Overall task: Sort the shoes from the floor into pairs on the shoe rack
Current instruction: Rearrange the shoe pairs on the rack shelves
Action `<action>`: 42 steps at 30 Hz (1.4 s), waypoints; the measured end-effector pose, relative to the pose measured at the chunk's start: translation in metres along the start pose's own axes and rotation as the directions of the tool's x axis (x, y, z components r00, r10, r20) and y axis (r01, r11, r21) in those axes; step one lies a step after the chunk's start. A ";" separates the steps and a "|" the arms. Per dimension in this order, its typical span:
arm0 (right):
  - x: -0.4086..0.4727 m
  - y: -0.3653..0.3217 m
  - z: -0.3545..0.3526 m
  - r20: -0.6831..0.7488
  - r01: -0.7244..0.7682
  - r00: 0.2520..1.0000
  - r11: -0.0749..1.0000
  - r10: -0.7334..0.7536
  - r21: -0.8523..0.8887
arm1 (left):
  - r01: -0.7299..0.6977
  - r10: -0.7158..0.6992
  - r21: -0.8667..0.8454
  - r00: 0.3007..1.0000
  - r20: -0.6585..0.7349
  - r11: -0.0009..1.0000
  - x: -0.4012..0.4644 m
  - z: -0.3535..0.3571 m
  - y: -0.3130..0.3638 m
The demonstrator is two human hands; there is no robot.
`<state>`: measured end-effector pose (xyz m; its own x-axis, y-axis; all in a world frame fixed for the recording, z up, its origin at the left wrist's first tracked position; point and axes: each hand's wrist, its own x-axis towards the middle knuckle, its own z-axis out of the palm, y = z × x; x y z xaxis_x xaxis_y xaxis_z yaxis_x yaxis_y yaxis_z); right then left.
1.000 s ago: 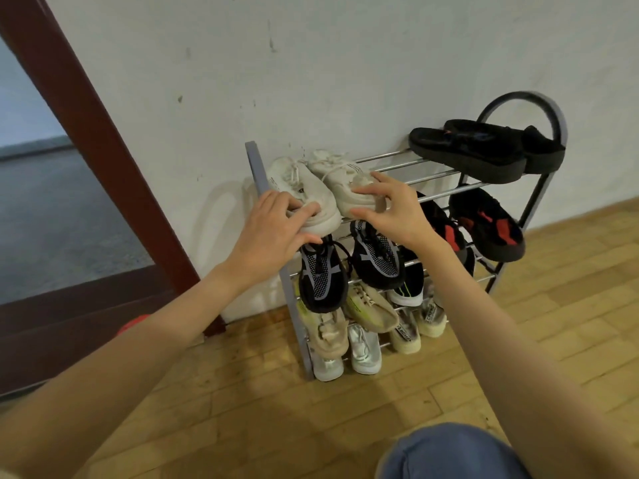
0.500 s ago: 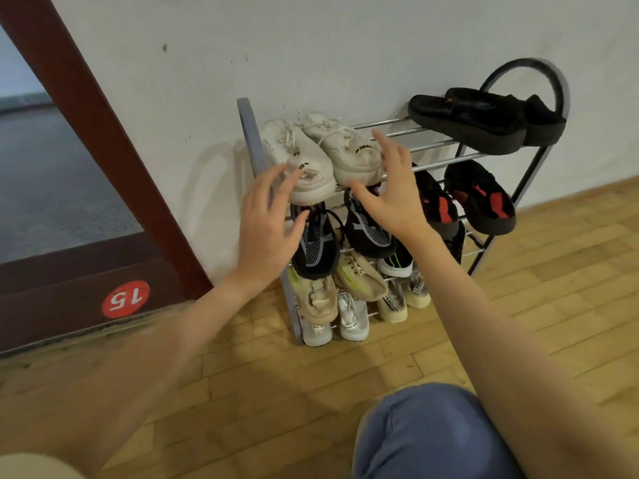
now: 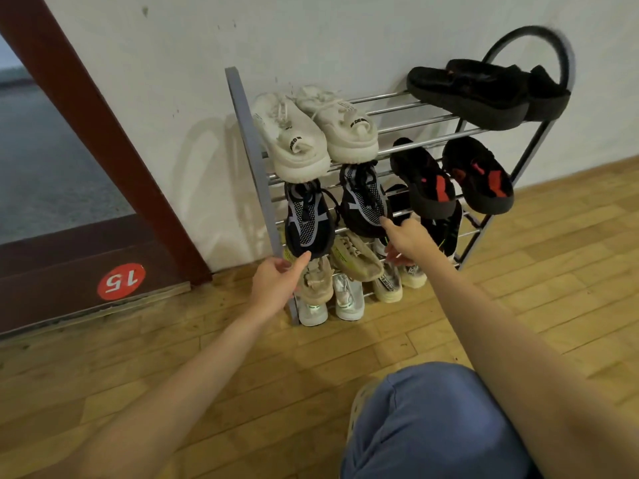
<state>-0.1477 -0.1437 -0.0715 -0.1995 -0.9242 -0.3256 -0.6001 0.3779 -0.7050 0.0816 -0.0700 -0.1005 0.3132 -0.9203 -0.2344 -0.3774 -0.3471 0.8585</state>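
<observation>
A metal shoe rack (image 3: 408, 108) stands against the white wall. Its top tier holds a cream pair (image 3: 311, 133) at the left and a black pair (image 3: 484, 95) at the right. Below are two black mesh sneakers (image 3: 307, 219) and a black-and-red pair (image 3: 449, 178). Lower tiers hold beige shoes (image 3: 356, 257) and pale sneakers (image 3: 347, 299). My left hand (image 3: 275, 283) is under the toe of the left mesh sneaker, thumb and fingers apart. My right hand (image 3: 406, 238) touches the toe of the right mesh sneaker with its index finger and holds nothing.
A dark red door frame (image 3: 103, 133) slants at the left, with a red round "15" sticker (image 3: 121, 281) on the threshold. Wooden floor (image 3: 242, 357) runs in front of the rack. My knee in blue cloth (image 3: 432, 423) is at the bottom.
Both hands left the cream pair on the top tier and dropped down to the toes of the two black mesh sneakers. The view has pulled back slightly.
</observation>
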 end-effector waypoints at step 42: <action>-0.099 0.049 -0.136 0.002 -0.032 0.999 0.654 0.046 0.756 | 0.228 -0.025 -0.246 0.780 0.625 0.942 -0.044 0.012 0.062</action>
<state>-0.2630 -0.0411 0.0120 -0.2251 -0.9058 -0.3589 0.1993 0.3177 -0.9270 0.0336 -0.0537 -0.0425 -0.2910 -0.8219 -0.4896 -0.0696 -0.4923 0.8677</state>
